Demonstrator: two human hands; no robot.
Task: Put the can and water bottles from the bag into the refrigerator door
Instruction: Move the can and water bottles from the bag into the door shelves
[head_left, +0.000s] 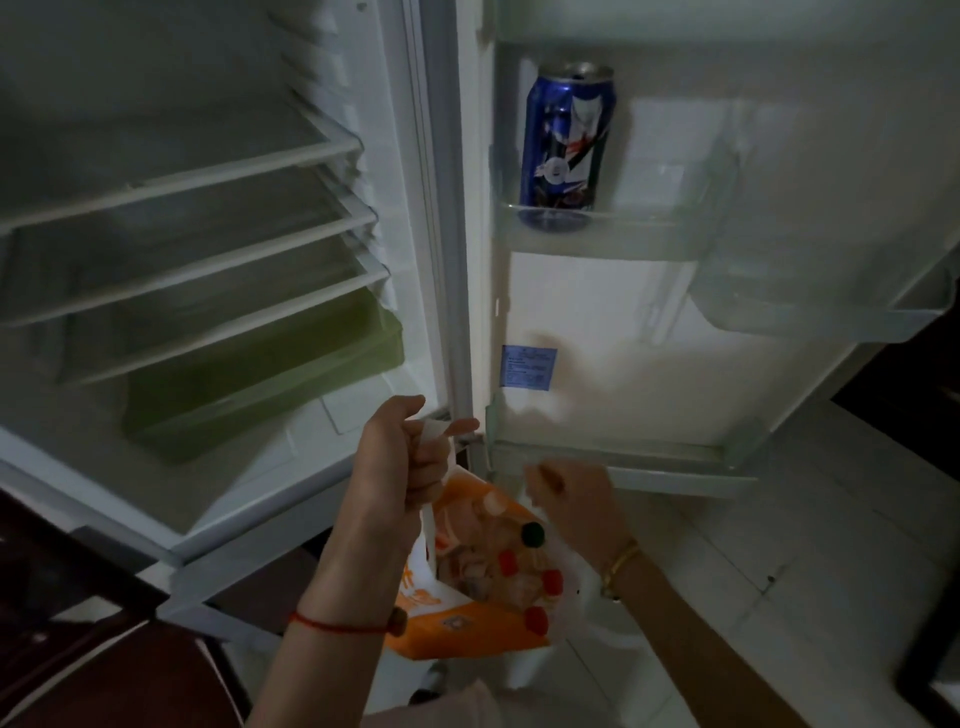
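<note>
A tall blue can (567, 145) stands upright at the left end of the upper door shelf (623, 223). Below, an orange-and-white plastic bag (452, 618) hangs open in front of the fridge. Its white handle is gripped in my left hand (402, 457). Inside the bag I see bottle tops: several red caps (551, 581) and one dark green cap (532, 535). My right hand (569, 493) is blurred, fingers curled, at the bag's right edge just above the opening. Whether it grips the bag is unclear. The lower door shelf (623, 457) sits just behind that hand.
The refrigerator (182, 223) stands open on the left with white wire-edged shelves and a green drawer (260, 384) at the bottom. The open door (675, 338) has a clear bin (821, 306) on its right side. White floor tiles lie at the lower right.
</note>
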